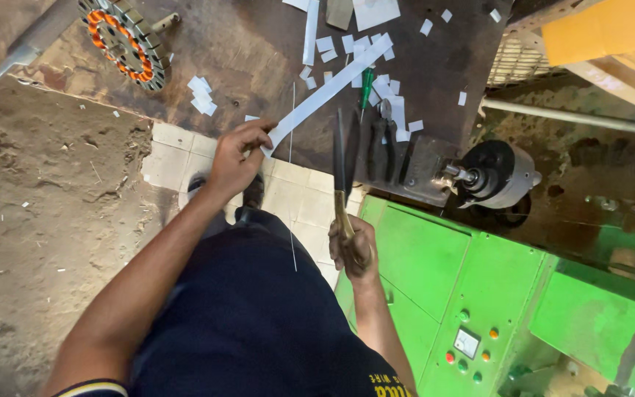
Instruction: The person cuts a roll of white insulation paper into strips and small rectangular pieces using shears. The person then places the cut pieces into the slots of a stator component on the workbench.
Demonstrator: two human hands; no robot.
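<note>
The left hand (235, 156) pinches the near end of one long white paper strip (328, 88), which runs diagonally up across the dark workbench (259, 59). The right hand (354, 246) grips the handles of one pair of scissors (345, 158), blades parted beside the strip at the bench's near edge, tiled floor open below. Many small white cut pieces (202, 95) scatter around; one wound stator (126, 40) lies far left

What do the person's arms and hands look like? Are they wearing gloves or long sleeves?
No gloves: the left hand and right hand are both bare. The forearms are bare too. The dark navy short sleeve on the left arm ends in a pale striped cuff. No watch or rings show.
</note>
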